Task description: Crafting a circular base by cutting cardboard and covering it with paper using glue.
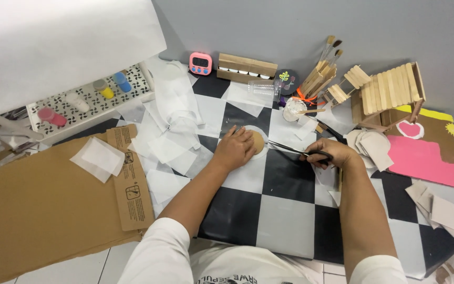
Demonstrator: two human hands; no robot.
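Observation:
My left hand [235,149] lies flat on a round brown cardboard disc [258,141], pressing it onto a white sheet on the black-and-white chequered mat [285,210]. My right hand [326,153] holds black scissors [295,151] by the handles. The blades are slightly apart and point left toward the disc's right edge, close to it.
A large flattened cardboard sheet [43,205] lies at left, with loose white paper pieces [172,131] beside it. At the back stand a pink timer [200,63], a wooden box [247,67], brushes and sticks [319,73], and a stick house [390,92]. Pink card [424,160] lies at right.

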